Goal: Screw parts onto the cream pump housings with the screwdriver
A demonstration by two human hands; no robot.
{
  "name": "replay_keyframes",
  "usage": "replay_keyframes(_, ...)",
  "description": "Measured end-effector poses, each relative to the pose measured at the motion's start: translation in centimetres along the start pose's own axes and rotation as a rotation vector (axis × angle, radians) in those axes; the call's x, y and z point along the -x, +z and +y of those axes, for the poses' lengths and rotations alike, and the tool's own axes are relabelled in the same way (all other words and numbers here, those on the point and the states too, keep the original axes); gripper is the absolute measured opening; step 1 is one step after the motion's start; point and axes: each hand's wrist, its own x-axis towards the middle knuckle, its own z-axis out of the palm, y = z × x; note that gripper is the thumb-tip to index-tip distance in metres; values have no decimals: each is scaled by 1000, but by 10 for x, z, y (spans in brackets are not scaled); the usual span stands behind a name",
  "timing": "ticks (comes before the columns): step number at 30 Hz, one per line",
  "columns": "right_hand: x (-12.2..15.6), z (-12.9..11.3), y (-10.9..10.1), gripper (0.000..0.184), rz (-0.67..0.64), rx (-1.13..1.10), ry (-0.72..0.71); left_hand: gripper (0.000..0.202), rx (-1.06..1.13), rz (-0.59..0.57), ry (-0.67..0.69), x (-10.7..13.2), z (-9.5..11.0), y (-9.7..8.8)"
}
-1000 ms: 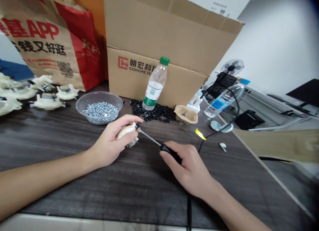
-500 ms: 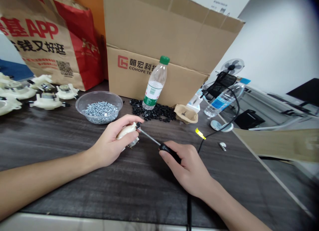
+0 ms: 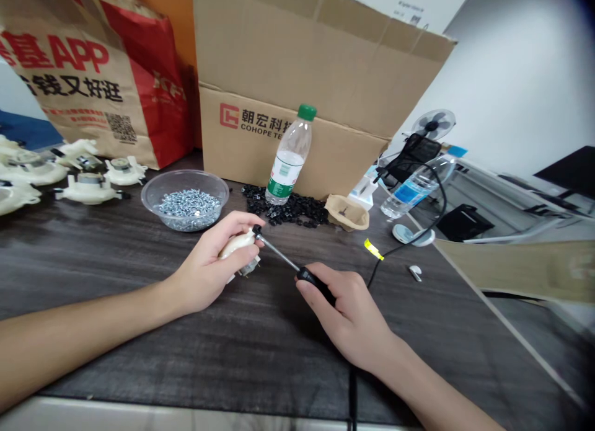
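My left hand (image 3: 216, 257) is closed around a cream plastic motor housing (image 3: 236, 245), a grey metal motor showing under the fingers. A small black clip (image 3: 256, 231) sits at the housing's far end, beside my thumb and index finger. My right hand (image 3: 346, 310) grips the black handle of a screwdriver (image 3: 281, 255). The screwdriver's shaft points up and left, and its tip meets the black clip. Much of the housing is hidden by my left hand.
A clear bowl of screws (image 3: 186, 201) stands behind my left hand. Black clips (image 3: 302, 211) lie heaped around a green-capped bottle (image 3: 287, 161). Similar housings (image 3: 90, 188) sit at left. A cable (image 3: 395, 250), an earbud (image 3: 415, 272) and a brown paper tray (image 3: 346, 212) are at right.
Both hands have shifted very slightly left, with the screwdriver tip still at the black clip. Everything else stays in place.
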Motion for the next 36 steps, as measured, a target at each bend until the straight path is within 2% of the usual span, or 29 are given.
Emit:
replay_keyframes(13,1,-1,-2,28,-12,16,5,25,-25,17,23,0,-2,0)
replay_keyframes(27,3,-4,2,26,-42,11,42,28,-266,11,84,2,1,-1)
replay_keyframes(33,2,-7,6,26,-47,-11,60,29,-267,17,73,2,1,1)
replay_keyframes(36,3,-7,7,13,-23,-26,87,31,-260,13,83,3,0,1)
